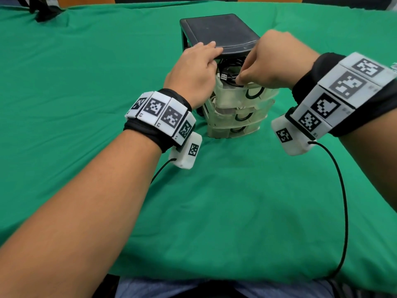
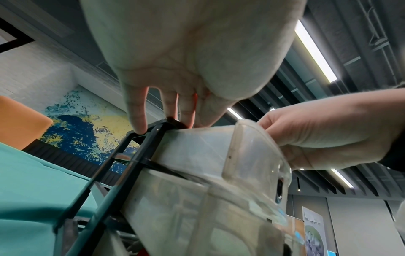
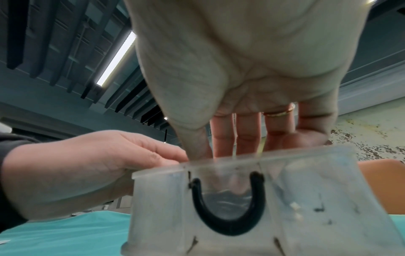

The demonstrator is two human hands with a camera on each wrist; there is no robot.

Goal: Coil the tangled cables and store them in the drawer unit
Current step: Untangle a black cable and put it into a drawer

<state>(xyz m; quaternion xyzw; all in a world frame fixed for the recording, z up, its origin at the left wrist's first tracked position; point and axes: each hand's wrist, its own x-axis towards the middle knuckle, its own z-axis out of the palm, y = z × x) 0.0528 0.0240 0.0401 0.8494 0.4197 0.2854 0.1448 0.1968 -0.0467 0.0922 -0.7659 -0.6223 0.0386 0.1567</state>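
Tucking the last of the cable (image 1: 231,79) into the open top drawer (image 1: 240,91) is the step we judge ourselves to be in, and doing it well is mostly a matter of keeping the coil below the rim. The drawer unit (image 1: 219,35) stands on the green-covered bench (image 1: 107,82), its top drawer pulled out toward us; dark loops and a USB plug (image 1: 223,76) lie inside it, the plug close to the near-left corner.

Our left hand (image 1: 193,69) rests with fairly straight fingers on the black top edge of the unit, thumb at the drawer's side, holding nothing; from the left wrist view those fingertips (image 2: 140,124) sit right on the frame corner. We should keep it there as a brace so the light unit does not slide or tip when we push.

Our right hand (image 1: 277,61) reaches down into the drawer with fingers curled at the cable; whether it pinches a strand or only presses it, we cannot tell.

We would press the loops flat and toward the back, turn the plug inward so it cannot catch under the black top, then take our fingers out before sliding the drawer shut by its black handle (image 3: 228,207). A springy loop could pop up and jam the drawer.
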